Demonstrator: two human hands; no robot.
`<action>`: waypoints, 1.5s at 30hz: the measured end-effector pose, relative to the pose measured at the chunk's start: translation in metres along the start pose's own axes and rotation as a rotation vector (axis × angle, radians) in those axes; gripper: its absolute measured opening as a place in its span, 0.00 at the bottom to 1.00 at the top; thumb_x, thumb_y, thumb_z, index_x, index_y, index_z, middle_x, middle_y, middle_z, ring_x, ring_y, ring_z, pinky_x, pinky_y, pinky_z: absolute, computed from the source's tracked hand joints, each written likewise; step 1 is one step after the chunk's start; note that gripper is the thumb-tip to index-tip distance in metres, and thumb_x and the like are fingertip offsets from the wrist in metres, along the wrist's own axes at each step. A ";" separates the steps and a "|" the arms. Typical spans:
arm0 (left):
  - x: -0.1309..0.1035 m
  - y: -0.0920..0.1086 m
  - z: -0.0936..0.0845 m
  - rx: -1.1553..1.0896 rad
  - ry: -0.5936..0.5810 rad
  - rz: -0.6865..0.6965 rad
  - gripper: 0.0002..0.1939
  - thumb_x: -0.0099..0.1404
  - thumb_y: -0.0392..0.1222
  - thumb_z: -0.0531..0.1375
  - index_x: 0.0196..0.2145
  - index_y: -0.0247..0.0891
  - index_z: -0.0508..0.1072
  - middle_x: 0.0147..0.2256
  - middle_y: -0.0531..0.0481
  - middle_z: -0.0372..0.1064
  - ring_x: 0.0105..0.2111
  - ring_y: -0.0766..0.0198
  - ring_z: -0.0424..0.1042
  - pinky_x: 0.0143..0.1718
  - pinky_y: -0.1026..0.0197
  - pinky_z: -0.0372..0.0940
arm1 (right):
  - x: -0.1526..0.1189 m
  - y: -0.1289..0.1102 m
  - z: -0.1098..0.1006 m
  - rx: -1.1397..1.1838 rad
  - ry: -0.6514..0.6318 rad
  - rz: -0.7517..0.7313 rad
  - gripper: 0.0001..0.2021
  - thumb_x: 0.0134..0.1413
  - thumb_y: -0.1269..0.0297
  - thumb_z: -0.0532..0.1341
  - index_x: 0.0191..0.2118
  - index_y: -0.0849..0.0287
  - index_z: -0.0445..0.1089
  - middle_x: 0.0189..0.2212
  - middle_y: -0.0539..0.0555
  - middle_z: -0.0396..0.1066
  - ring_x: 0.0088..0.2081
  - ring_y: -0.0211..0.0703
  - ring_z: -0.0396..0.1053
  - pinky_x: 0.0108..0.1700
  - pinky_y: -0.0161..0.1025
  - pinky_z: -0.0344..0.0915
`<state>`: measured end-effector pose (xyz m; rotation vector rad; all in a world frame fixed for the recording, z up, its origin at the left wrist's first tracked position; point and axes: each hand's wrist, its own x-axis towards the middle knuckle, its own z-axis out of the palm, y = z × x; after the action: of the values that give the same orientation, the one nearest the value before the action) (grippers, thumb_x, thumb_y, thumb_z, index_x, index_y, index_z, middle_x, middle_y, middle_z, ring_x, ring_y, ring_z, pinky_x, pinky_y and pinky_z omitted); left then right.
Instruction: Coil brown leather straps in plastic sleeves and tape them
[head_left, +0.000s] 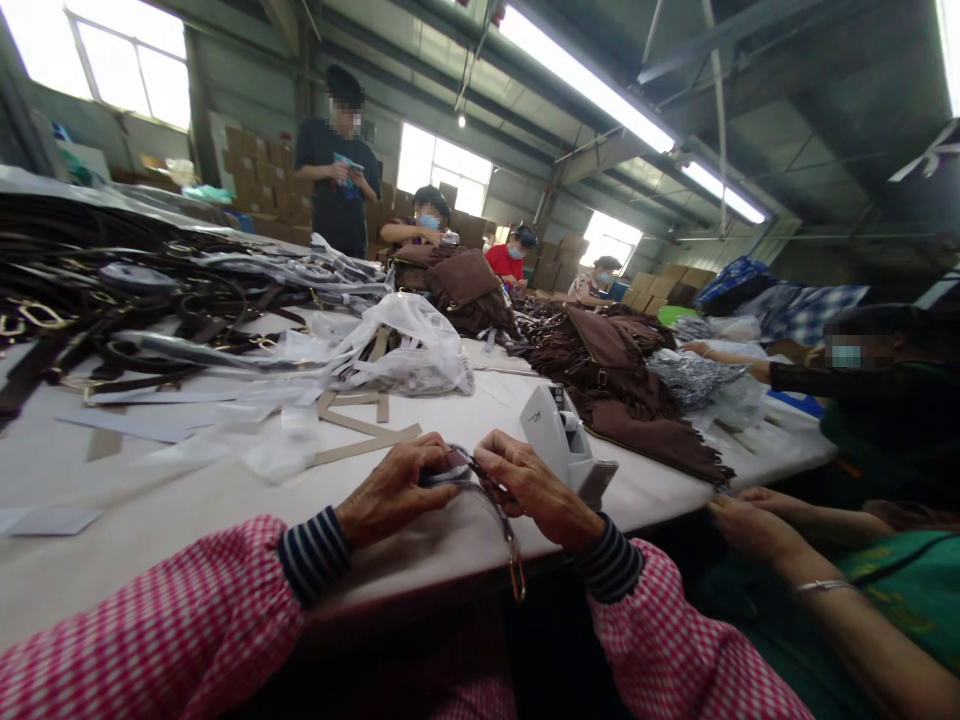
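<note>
My left hand (405, 487) is closed around a folded dark bag strap (454, 465), which has pale wrapping along part of it. My right hand (529, 488) pinches the same strap close beside the left fingers, over the table's front edge. From under the right hand one end of the strap hangs down, with a gold-coloured metal clasp (517, 575) at its tip. Just beyond the right hand stands a white box-shaped thing (553, 432), its kind unclear. The fingertips and the gathered strap partly hide each other.
Dark straps with gold hardware (150, 290) are heaped at left. Crumpled clear plastic (409, 345) and beige strips (367, 440) lie ahead on the white table (210, 480). Brown fringed bags (615, 360) are piled right of centre. Close on my right are a co-worker's hands (765, 520); other people stand or sit farther back.
</note>
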<state>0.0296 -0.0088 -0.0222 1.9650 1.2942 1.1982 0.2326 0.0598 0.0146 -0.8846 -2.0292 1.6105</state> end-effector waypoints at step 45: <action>0.000 -0.011 0.011 0.122 -0.055 0.110 0.04 0.63 0.38 0.59 0.30 0.38 0.69 0.36 0.49 0.68 0.35 0.60 0.68 0.37 0.59 0.61 | 0.015 -0.009 0.014 0.147 0.127 -0.004 0.15 0.58 0.51 0.65 0.38 0.53 0.61 0.23 0.41 0.58 0.20 0.30 0.49 0.18 0.27 0.41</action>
<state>0.0337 -0.0039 -0.0362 2.1660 1.2733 1.1309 0.2100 0.0588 0.0187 -0.9039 -1.8015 1.6344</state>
